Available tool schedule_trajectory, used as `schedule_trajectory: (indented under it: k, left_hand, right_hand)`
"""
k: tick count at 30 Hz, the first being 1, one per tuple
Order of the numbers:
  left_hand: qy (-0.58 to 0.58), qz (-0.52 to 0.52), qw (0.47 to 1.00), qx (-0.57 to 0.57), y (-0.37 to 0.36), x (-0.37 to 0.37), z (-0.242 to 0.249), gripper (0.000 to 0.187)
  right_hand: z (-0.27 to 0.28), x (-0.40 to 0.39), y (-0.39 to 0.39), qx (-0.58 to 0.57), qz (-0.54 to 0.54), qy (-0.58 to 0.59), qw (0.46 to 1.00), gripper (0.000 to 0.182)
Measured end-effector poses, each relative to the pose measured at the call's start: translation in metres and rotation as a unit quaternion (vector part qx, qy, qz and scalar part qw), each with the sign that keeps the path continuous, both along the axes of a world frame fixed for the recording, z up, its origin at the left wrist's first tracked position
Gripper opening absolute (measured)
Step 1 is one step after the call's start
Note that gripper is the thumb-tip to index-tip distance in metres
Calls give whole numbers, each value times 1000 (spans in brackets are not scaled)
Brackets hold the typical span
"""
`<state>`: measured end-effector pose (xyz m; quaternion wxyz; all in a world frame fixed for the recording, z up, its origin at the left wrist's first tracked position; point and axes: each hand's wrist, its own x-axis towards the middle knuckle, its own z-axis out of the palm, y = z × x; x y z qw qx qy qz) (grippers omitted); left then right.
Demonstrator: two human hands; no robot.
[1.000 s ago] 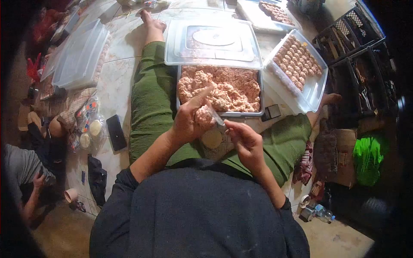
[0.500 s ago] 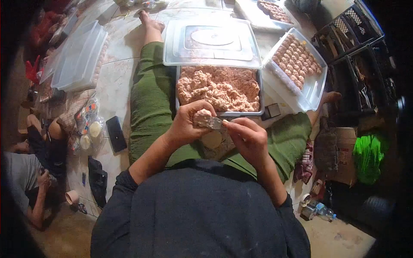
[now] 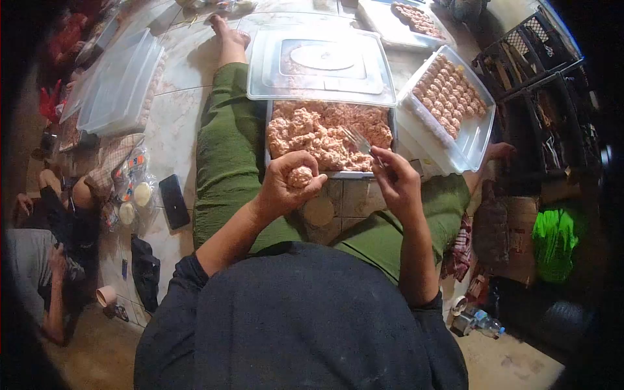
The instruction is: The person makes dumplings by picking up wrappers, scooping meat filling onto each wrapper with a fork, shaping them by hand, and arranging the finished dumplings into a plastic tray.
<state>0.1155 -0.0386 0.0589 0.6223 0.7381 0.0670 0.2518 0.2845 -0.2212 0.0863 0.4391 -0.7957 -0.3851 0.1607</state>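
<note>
My left hand [image 3: 289,179] is closed around a lump of pinkish minced mixture [image 3: 300,177], which bulges out between thumb and forefinger. In my right hand [image 3: 398,179] is a metal fork [image 3: 357,138], its tines over the right part of the mixture. That minced mixture [image 3: 312,133] fills a rectangular tub [image 3: 351,174] between my legs. A translucent lid [image 3: 260,81] lies across the tub's far side. To the right, a clear plastic box [image 3: 480,140] holds rows of shaped balls [image 3: 448,94].
Stacked translucent boxes [image 3: 117,91] stand on the left, near a dark phone [image 3: 174,201] on the tiles. Another tray [image 3: 383,32] with balls is at the back right. Black crates [image 3: 539,97] line the right side. A person [image 3: 39,260] sits at the left.
My right hand has moved away from the left, up and right, carrying the fork from the lump to over the tub. The left hand still grips its lump.
</note>
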Motion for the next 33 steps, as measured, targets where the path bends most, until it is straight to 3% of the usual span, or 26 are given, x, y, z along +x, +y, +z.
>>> schedule_trajectory:
  k: [1,3,4,7,9,12,15,16,17,19,20,21,22,23,24,27,29,33]
  left_hand:
    - [0,-3,1000,16,1,1,-2,29]
    - [35,-47,993,-107,-2,0,4,64]
    - [51,-68,982,-166,-2,1,8,82]
    - [24,-106,988,-109,-2,6,-4,128]
    - [91,-132,975,-155,-4,10,0,146]
    - [78,-165,982,-37,-5,21,-19,152]
    - [87,-205,971,-84,-15,26,-15,155]
    - [61,-234,970,4,-11,32,-14,154]
    - [58,-222,971,-73,-17,32,-11,151]
    - [121,-233,958,-113,-15,33,-13,142]
    - [155,-225,954,-123,-16,30,-25,110]
    - [104,-258,960,-24,-12,38,-26,65]
    - [120,-292,947,-55,-13,39,-34,32]
    - [113,-344,926,-106,-16,38,-49,20]
    - [151,-388,887,-197,-19,36,-54,14]
    - [229,-458,821,-254,-21,31,-81,16]
    - [256,-475,808,-237,-18,40,-93,23]
    - [342,-474,777,-235,-15,55,-107,37]
  right_hand:
    - [0,4,6,1,17,-76,997,38]
    - [-2,8,16,1,53,-223,973,48]
    - [1,8,19,-26,82,-271,959,62]
    - [13,-20,32,18,158,-82,984,75]
    - [9,-37,41,9,177,-109,978,85]
    - [-6,-39,44,27,158,-110,981,91]
    - [-5,-32,35,-8,125,-62,990,92]
    - [-3,-25,30,29,126,-30,991,90]
    - [-3,-17,24,67,127,0,990,88]
    - [-9,11,4,70,135,106,983,83]
    - [-12,26,-5,112,121,202,965,80]
    - [-2,43,-16,112,90,240,960,73]
    - [9,64,-29,86,69,219,969,66]
    - [20,89,-43,59,48,199,977,58]
    - [23,121,-57,41,37,169,984,51]
    - [10,228,-97,-35,-57,117,991,38]
    - [9,279,-105,-120,-152,30,981,42]
    - [-42,360,-105,-245,-235,-100,935,42]
